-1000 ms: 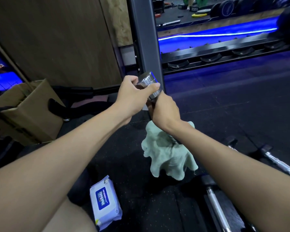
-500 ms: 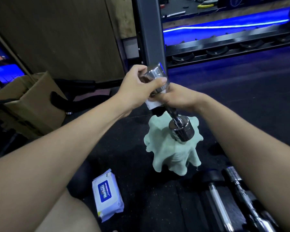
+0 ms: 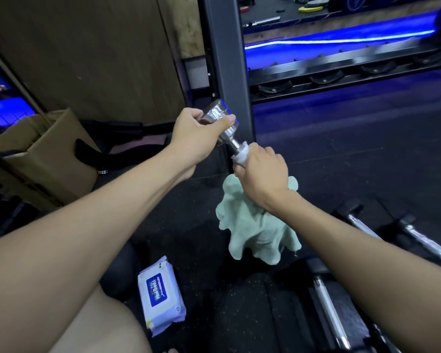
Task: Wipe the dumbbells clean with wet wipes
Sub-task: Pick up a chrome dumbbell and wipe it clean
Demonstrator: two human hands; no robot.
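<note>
A small chrome dumbbell (image 3: 223, 124) is held up in the air, tilted. My left hand (image 3: 195, 135) grips its upper head. My right hand (image 3: 261, 171) is wrapped round the handle with a white wet wipe (image 3: 241, 155) between palm and metal; the wipe's edge shows above my fingers. The lower head is hidden behind my right hand and wrist. A pale green towel (image 3: 255, 225) lies bunched on the floor below it. A white and blue pack of wet wipes (image 3: 161, 293) lies on the floor near my knee.
More dumbbells with black heads and chrome handles (image 3: 329, 312) lie on the dark rubber floor at the right, another (image 3: 423, 240) farther right. A cardboard box (image 3: 40, 159) stands at the left. A grey steel post (image 3: 227, 62) and a dumbbell rack (image 3: 341, 72) rise behind.
My right hand has turned round the handle and slid up it with the wipe. The lower chrome head, visible half a second ago, is now hidden behind my right hand.
</note>
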